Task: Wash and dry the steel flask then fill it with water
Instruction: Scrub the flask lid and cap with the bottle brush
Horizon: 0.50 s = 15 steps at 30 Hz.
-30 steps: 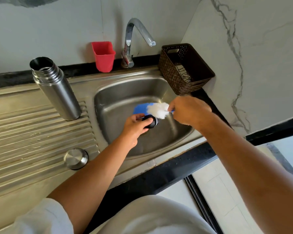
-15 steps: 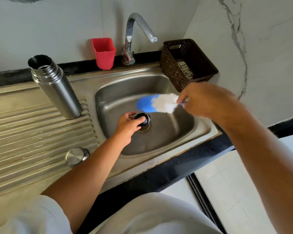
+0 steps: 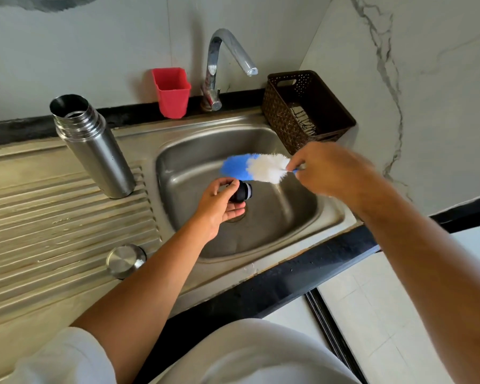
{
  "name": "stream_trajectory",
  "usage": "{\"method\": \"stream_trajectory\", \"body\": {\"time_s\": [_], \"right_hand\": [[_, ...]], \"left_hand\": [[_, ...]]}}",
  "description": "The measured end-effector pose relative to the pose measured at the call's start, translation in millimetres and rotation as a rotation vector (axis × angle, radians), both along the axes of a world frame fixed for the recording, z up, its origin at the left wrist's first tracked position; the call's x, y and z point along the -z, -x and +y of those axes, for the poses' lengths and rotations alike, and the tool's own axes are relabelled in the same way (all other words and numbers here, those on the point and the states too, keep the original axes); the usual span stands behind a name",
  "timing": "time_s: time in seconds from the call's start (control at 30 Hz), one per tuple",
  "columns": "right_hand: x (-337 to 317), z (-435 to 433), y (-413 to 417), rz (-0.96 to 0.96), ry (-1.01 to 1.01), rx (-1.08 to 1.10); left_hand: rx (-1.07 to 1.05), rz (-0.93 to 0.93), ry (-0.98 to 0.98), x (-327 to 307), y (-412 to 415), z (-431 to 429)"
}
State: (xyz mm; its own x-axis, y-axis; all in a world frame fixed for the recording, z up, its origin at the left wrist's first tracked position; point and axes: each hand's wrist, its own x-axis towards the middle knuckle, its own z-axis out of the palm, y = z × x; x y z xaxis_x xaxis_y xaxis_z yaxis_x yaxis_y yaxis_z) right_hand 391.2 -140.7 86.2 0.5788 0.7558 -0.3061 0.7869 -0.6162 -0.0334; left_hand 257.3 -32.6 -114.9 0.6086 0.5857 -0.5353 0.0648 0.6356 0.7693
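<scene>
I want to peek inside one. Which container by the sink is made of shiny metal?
The tall steel flask, standing open on the ridged drainboard. The red cup and brown basket are not metal.

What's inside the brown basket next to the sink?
Inside the brown woven plastic basket a folded white cloth with dark zigzag lines leans against one wall. The basket's near wall hides the bottom, so anything lying lower down cannot be seen.

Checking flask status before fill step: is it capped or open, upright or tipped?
Open and upright. The steel flask stands on the drainboard with its mouth bare; the left hand holds the black stopper over the sink.
</scene>
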Motion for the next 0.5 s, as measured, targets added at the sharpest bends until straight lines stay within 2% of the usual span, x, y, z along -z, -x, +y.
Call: {"method": "stream_trajectory", "body": {"time_s": [0.17,0.23,0.37,0.5], "right_hand": [[-56,-12,-2,-0.095,0.043,-0.009],[-40,-6,8,-0.108,0.08,-0.026],[31,11,21,-0.104,0.164,-0.061],[5,5,1,-0.156,0.138,-0.025]], "left_hand": [[-0.155,0.051,0.013,9,0,13],[-0.156,0.034,0.038,5,-8,9],[-0.022,0.02,-0.014,-1,-19,-14],[-0.11,0.119,-0.021,20,7,0]]}}
